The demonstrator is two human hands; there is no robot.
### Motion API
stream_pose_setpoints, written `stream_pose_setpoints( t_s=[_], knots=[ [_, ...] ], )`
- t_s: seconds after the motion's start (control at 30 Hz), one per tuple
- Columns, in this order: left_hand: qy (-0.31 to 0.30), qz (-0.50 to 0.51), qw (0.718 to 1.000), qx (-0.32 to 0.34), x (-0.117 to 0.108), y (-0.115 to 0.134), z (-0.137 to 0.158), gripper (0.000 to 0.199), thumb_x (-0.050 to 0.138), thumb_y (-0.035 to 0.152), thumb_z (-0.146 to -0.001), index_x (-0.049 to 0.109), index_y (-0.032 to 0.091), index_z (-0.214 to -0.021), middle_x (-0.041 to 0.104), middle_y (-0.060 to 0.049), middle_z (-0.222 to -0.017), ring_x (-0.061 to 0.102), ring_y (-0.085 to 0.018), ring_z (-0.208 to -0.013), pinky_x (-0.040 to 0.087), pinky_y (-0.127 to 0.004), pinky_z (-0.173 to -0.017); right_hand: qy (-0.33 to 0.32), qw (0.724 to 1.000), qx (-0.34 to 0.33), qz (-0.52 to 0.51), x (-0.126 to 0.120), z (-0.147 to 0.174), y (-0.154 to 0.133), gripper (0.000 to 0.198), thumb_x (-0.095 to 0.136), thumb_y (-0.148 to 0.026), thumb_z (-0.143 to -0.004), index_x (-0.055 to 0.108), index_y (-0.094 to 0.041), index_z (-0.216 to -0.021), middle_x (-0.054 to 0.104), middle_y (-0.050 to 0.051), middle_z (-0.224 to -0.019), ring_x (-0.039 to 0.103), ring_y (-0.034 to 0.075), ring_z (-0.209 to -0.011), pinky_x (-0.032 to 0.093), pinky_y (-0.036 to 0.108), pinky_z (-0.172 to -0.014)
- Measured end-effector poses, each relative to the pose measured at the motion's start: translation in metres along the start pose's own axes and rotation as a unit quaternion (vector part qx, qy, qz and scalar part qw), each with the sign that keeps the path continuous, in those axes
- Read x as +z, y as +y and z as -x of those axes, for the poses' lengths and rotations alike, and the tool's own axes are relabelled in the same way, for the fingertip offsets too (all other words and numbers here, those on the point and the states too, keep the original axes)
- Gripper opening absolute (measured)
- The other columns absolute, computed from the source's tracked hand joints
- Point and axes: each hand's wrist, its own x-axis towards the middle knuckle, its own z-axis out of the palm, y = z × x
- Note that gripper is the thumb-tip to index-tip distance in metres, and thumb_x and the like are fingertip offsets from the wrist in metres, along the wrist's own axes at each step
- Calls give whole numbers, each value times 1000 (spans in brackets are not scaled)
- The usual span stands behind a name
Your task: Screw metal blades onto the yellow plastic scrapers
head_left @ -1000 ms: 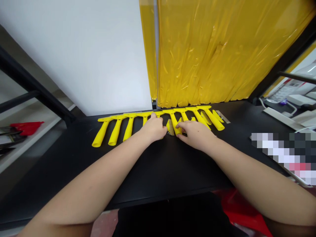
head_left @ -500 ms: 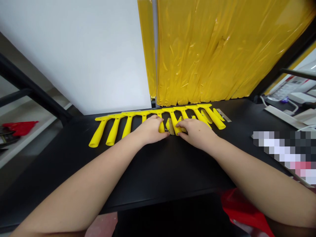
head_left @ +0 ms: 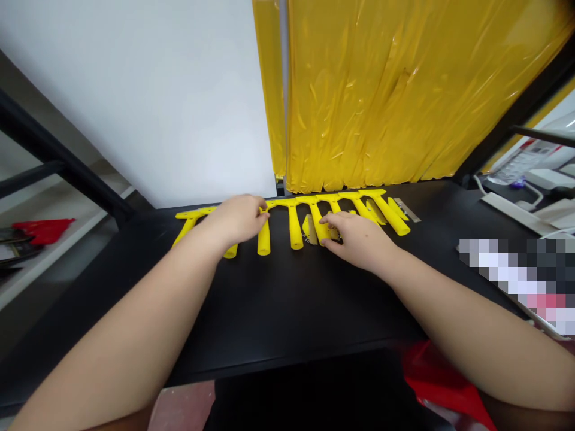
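A row of yellow T-shaped plastic handles [head_left: 296, 230] lies on the black tabletop [head_left: 278, 299], crossbars toward the back. My left hand [head_left: 238, 218] is over the left part of the row, hiding some handles. Its thumb and forefinger are apart beside a handle's crossbar, with nothing visible held. My right hand [head_left: 357, 233] rests low by another yellow handle [head_left: 318, 221], thumb and forefinger spread at its lower end. A small flat yellow-and-tan piece [head_left: 309, 230] lies left of that handle. More such pieces [head_left: 376, 212] lie among the handles farther right, partly covered.
A white panel [head_left: 179, 102] and a yellow plastic-wrapped stack [head_left: 381, 96] stand behind the row. Black frame bars [head_left: 85, 185] flank the table. Red material [head_left: 444, 383] hangs below the front edge. A shelf with a bottle [head_left: 516, 161] is at the right.
My left hand has moved left and slightly away from me, from beside the middle handles to over the left ones. My right hand and the handles have barely moved.
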Motion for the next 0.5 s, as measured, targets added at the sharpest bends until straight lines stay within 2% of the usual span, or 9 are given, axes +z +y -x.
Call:
stream_pose_setpoints(
  t_s=[0.13,0.23,0.33,0.4,0.5],
  knots=[
    [36,23,999,-12,6,-18,18,39,55,43,-95,76,24,-121,82,-9,-110,74,-32,-96,56,-41,-86,50,998,-2,-33,-2,-1,7,33,69,-32,-94,68,-22,-126,78,10,-115,74,32,-102,56,43,-84],
    [52,44,998,10,23,-13,29,50,49,49,-101,69,21,-137,80,-11,-112,73,-31,-102,55,-40,-90,100,992,1,-74,-1,-4,15,33,69,-32,-93,63,-22,-124,77,9,-108,73,30,-98,54,42,-82],
    [46,23,998,37,38,-4,31,59,42,54,-105,61,23,-151,75,-15,-126,69,-36,-117,52,-48,-102,141,979,18,-147,-2,-9,23,28,68,-32,-92,59,-22,-116,76,9,-103,70,26,-83,52,39,-74],
    [29,1,998,48,43,-2,29,59,38,56,-106,63,26,-150,72,-16,-133,66,-40,-124,49,-55,-106,165,968,29,-187,-3,-13,29,19,66,-33,-92,59,-23,-106,74,7,-95,65,22,-72,50,36,-69],
    [13,-16,998,52,44,-4,28,54,36,55,-106,73,27,-134,74,-15,-128,66,-41,-122,47,-56,-105,210,956,35,-202,-3,-21,38,11,61,-34,-94,60,-24,-92,69,5,-84,62,23,-73,48,36,-72]
  ],
)
